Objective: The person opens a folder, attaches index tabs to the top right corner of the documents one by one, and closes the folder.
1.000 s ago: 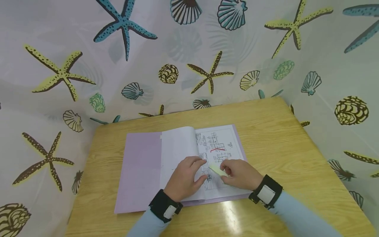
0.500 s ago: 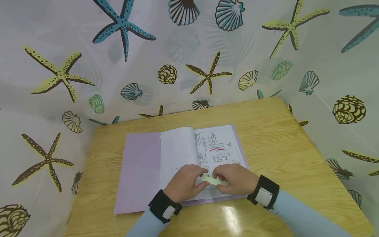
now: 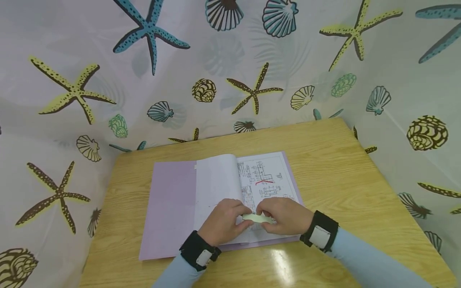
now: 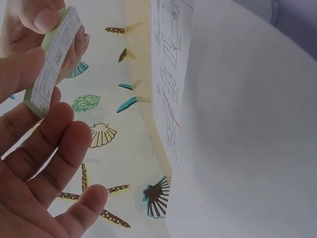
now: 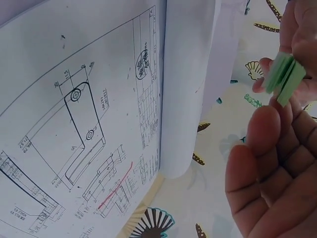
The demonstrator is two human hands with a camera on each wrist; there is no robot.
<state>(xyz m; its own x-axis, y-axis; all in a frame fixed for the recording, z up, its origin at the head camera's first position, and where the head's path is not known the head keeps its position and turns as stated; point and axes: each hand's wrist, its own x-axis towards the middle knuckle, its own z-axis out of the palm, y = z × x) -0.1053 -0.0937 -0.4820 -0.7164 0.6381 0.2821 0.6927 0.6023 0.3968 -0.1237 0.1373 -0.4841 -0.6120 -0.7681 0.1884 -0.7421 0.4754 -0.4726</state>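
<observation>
A small pale green pad of sticky notes [image 3: 257, 217] is held just above the lower part of an open booklet of technical drawings [image 3: 264, 180]. My left hand [image 3: 225, 221] pinches its left end and my right hand [image 3: 284, 216] pinches its right end. The booklet lies in an open lilac folder [image 3: 171, 208] on a wooden table [image 3: 331, 160]. In the left wrist view the sticky-note pad [image 4: 54, 59] sits between thumb and fingers. Seen from the right wrist, the sticky-note pad [image 5: 284, 77] shows edge on, beside the drawing page [image 5: 79, 129].
A curtain printed with starfish and shells [image 3: 151, 72] closes in the table on the far side and on both sides. Bare wood lies to the right of the folder [image 3: 345, 188] and along the near edge.
My right hand brought the green pad down and left to meet my left hand, which took hold of its other end. Both hands now sit close together over the page's lower edge.
</observation>
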